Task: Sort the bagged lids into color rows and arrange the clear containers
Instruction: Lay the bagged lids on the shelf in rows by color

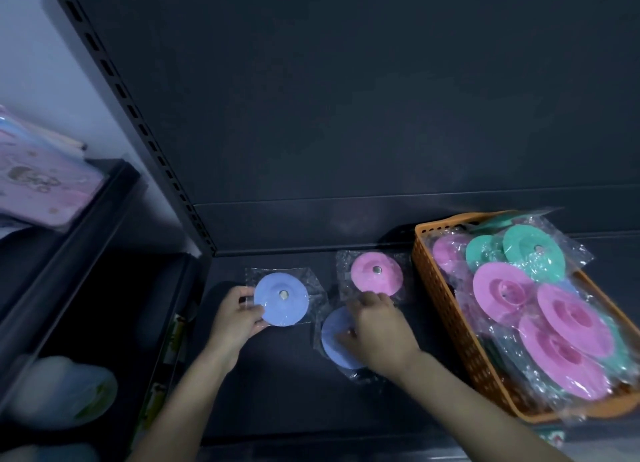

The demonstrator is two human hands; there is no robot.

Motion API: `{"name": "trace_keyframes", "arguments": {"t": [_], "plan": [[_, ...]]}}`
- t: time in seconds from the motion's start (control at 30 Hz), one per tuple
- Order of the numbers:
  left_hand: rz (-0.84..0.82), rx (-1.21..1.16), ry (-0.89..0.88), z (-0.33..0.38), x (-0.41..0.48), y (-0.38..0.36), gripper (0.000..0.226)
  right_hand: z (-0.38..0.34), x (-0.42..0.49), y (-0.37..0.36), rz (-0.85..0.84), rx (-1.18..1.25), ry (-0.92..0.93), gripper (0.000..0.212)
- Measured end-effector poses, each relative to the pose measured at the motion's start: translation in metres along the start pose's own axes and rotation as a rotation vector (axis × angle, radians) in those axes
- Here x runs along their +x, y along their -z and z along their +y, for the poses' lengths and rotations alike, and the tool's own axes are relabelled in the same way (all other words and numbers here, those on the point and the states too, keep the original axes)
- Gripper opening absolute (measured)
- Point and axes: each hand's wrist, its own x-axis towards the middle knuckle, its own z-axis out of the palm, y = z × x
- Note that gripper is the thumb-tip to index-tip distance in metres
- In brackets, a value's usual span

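Reaching in from six o'clock, both forearms stretch over a dark shelf (277,392). The left hand (239,314) closes fingers and thumb on the nine o'clock edge of a blue bagged lid (281,295) lying flat. The right hand (375,326), knuckles up, covers a second blue lid (334,344), with fingertips at the six o'clock edge of a pink bagged lid (377,274). Whether it grips either is unclear in the dim blur. At three o'clock, an orange basket (440,288) holds heaped pink and green bagged lids (575,319).
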Motion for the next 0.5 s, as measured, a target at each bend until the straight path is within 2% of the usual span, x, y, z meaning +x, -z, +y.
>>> {"name": "trace_keyframes", "arguments": {"t": [0.07,0.13,0.23,0.37,0.5], "plan": [[-0.008,0.003,0.002,0.000,-0.001,0.001,0.030,0.000,-0.008,-0.006,-0.076,-0.054,-0.087,0.061],[-0.016,0.010,0.007,-0.001,-0.001,0.002,0.030,-0.002,-0.011,-0.009,-0.128,-0.084,-0.073,0.071],[-0.036,0.005,0.015,-0.003,-0.002,0.002,0.028,-0.009,-0.010,-0.011,-0.158,-0.046,0.111,0.078],[-0.079,0.021,-0.007,-0.002,-0.006,-0.001,0.018,-0.026,-0.003,-0.013,-0.099,-0.068,0.339,0.083],[-0.059,0.035,-0.004,-0.005,-0.001,0.001,0.006,-0.042,0.013,-0.017,-0.089,-0.077,0.404,0.084]]}}
